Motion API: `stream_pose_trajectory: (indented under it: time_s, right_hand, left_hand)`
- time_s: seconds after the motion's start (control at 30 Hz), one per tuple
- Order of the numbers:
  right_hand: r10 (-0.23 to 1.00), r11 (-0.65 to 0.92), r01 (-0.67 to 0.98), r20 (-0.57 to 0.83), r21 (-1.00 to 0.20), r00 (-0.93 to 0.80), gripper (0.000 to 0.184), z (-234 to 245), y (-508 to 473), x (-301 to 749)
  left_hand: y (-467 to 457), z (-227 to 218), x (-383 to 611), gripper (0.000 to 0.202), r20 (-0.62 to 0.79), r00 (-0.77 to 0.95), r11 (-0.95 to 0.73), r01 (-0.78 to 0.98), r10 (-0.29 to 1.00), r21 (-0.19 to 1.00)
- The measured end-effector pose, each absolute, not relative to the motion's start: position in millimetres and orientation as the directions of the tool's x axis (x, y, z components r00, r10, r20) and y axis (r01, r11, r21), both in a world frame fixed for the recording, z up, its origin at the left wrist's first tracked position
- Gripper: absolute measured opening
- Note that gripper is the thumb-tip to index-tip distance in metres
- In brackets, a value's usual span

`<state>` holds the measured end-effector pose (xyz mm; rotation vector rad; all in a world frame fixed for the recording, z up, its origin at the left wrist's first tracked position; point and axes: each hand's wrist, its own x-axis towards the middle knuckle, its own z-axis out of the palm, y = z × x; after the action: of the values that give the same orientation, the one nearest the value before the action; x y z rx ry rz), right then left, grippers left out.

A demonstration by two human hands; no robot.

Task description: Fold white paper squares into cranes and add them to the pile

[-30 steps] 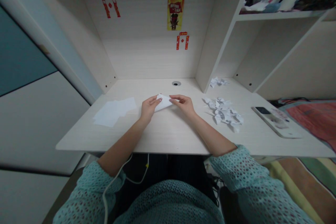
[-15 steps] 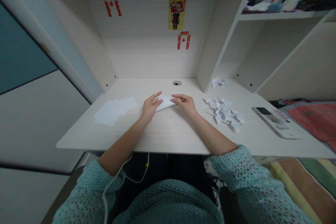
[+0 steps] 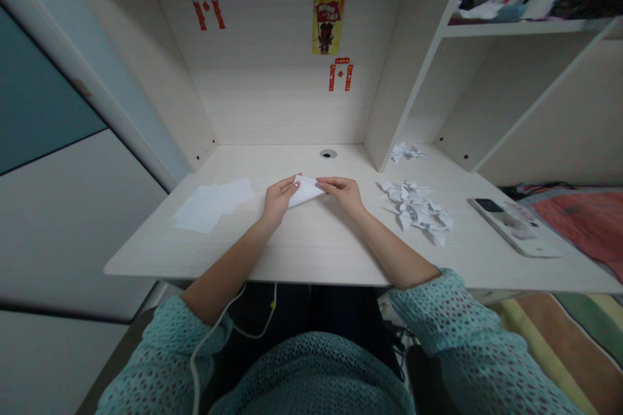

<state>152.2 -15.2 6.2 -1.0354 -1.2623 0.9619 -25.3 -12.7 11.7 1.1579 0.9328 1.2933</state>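
Observation:
A folded sheet of white paper (image 3: 305, 190) is held between my two hands, just above the middle of the desk. My left hand (image 3: 279, 200) pinches its left side, thumb on the near face and fingers behind. At the upper right corner, my right hand (image 3: 344, 192) grips the paper between thumb and fingertips. Flat white sheets (image 3: 211, 204) lie loosely overlapped to the left. Over on the right is a pile of small folded white paper pieces (image 3: 413, 204), with a few more folded pieces (image 3: 406, 153) behind it.
A phone (image 3: 511, 228) lies at the desk's right side, beside a red cloth (image 3: 584, 220). The desk (image 3: 316, 253) has a round cable hole (image 3: 328, 154) near the back panel. A white cable (image 3: 195, 363) hangs by my left forearm. Shelves (image 3: 525, 28) rise at the right.
The fingers of both hands have shifted slightly on the paper, and my left fingertips sit a bit lower. Everything else stays in place.

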Motion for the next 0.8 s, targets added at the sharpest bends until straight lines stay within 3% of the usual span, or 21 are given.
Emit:
stream_pose_trajectory:
  time_s: [0.33,0.5,0.63,0.8]
  right_hand:
    - [0.959,0.278,0.008,0.277,-0.961,0.063,0.036,6,-17,152]
    - [0.98,0.167,-0.145,0.148,-0.975,0.136,0.062,5,-21,142]
    - [0.999,-0.002,-0.216,-0.01,-0.976,0.036,0.047,3,-25,127]
    - [0.998,-0.021,-0.205,-0.032,-0.978,0.05,0.042,-1,-27,115]
  left_hand:
    - [-13,11,-24,0.05,0.057,0.077,-0.038,-0.226,0.995,0.973]
    - [-15,10,-19,0.048,0.053,0.023,-0.045,-0.257,0.998,0.965]
    - [-19,8,-12,0.048,0.069,-0.024,-0.073,-0.313,0.997,0.947]
    - [-23,7,-6,0.048,0.066,-0.053,-0.08,-0.341,0.996,0.937]
